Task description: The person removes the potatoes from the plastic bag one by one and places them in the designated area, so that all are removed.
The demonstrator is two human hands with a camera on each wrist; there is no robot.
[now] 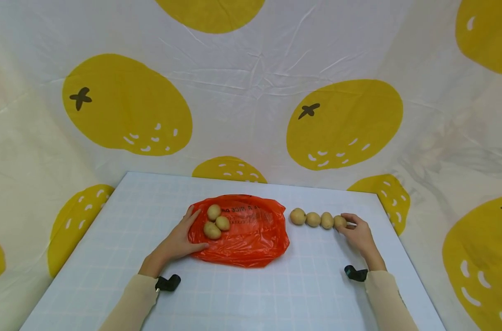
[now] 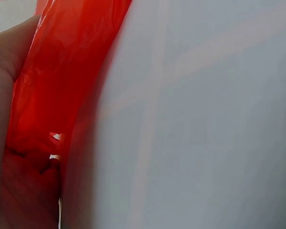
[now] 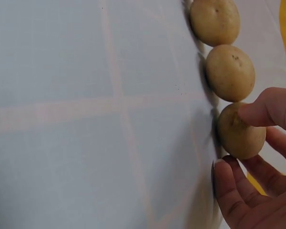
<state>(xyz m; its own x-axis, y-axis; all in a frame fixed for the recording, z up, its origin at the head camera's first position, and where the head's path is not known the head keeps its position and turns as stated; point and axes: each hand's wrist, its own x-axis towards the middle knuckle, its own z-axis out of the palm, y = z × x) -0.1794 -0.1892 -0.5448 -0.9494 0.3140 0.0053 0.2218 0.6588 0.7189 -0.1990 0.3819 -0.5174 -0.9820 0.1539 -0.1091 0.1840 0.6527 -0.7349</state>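
Observation:
My left hand [image 1: 177, 239] holds the left edge of a red plastic bag [image 1: 251, 248], with thumb and fingers spread around that end. In the left wrist view, the red plastic [image 2: 69, 62] runs along the palm. Three potatoes [image 1: 212, 231] lie together on the bag's left part, close to this hand. To the right of the bag, my right hand [image 1: 358, 234] grips the end potato [image 3: 240, 136] of a short row, thumb on top and fingers around its side. The neighbouring potato [image 3: 230, 74] touches it.
Other potatoes [image 1: 298, 216] continue the row leftward toward the bag. A pale checked cloth [image 1: 300, 294] covers the table. Curtains printed with yellow fruit [image 1: 127, 105] hang around its back and sides. Each wrist wears a small black camera [image 1: 168, 282].

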